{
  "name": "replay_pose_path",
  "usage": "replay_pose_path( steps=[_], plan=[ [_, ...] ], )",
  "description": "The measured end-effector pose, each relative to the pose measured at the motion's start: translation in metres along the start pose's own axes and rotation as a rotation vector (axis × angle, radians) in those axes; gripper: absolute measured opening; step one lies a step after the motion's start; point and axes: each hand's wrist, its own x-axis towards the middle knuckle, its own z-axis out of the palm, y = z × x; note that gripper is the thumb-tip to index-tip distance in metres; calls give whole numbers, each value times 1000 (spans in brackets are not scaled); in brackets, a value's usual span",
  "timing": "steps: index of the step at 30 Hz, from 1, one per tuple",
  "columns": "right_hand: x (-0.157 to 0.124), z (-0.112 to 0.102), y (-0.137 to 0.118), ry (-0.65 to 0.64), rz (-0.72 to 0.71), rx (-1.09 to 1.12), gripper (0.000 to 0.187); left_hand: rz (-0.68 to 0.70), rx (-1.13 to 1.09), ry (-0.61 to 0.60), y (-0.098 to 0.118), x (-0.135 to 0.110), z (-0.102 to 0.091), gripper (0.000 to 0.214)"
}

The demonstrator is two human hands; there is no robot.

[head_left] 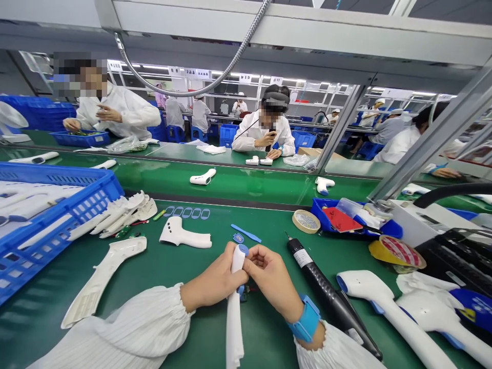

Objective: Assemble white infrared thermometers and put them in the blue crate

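My left hand and my right hand meet around a white plastic handheld thermometer body, which stands almost upright with its handle pointing towards me. My left hand wraps its side. The fingertips of my right hand pinch near its blue-rimmed top. A small circuit board lies partly hidden under my hands. A blue wrist strap circles my right wrist. A black electric screwdriver lies just right of that hand.
A blue crate of white housings stands at left, with loose shells on the green mat. A blue parts tray, tape rolls and white thermometers lie right. Co-workers sit beyond the far bench.
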Motion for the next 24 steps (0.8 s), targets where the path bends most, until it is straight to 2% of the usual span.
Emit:
replay_pose_path(
  steps=[7,14,20,24],
  plan=[
    [-6,0,-2,3,88,32,29,34,135,77,-2,-3,1,23],
    [-3,-4,2,-27,55,4,19,40,122,77,-5,-4,1,25],
    [-3,-6,3,-96,55,-14,26,51,96,77,-7,-4,1,24],
    [-3,-1,4,-29,70,32,32,54,104,79,-5,-5,3,28]
  ],
)
